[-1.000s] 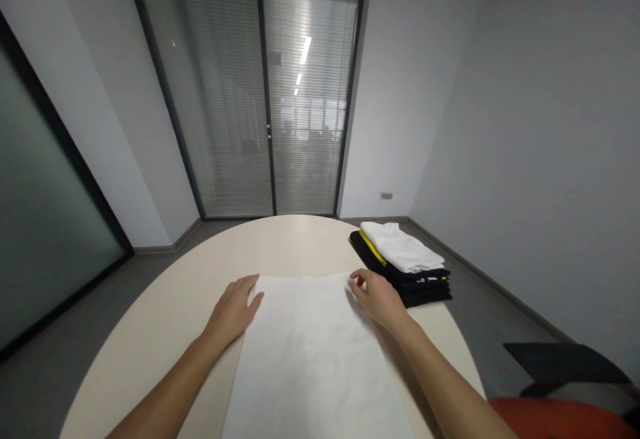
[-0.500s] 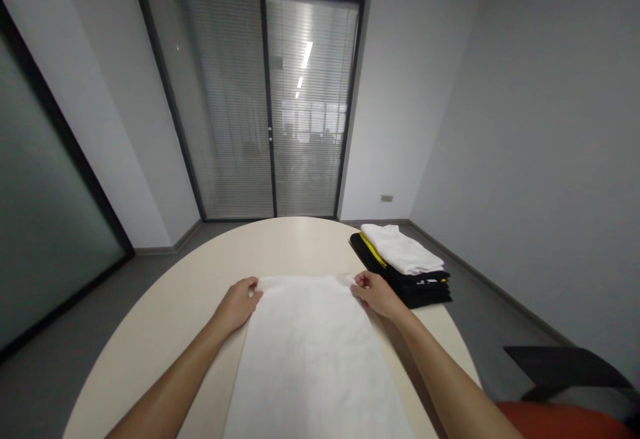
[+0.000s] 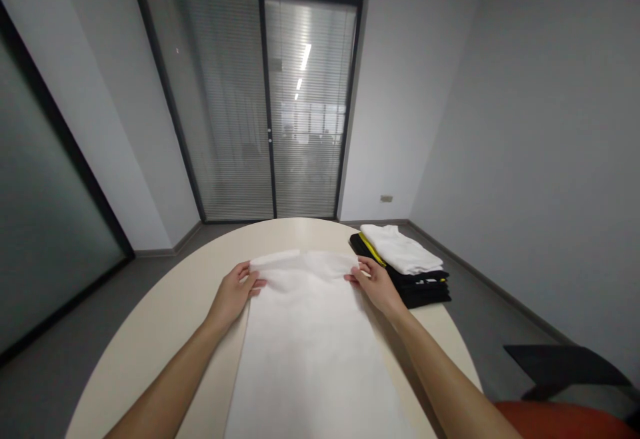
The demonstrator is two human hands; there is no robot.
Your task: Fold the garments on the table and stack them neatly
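So the white cloth (image 3: pixel 313 339) was spread over the middle of the tabletop (image 3: pixel 165 352), stretching toward the near edge. Left hand (image 3: pixel 236 296) pinched its far left corner, right hand (image 3: pixel 377 287) its far right; folded clothes (image 3: pixel 407 262) sat by the tabletop's right edge.

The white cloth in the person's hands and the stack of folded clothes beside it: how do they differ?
The white cloth has its far end gripped by the left hand and right hand; neither holds the stack of folded clothes. The white cloth shows only white, while the stack mixes white, black and yellow. The cloth is spread long and low, whereas the stack rises in several layers. Both are at the pale table.
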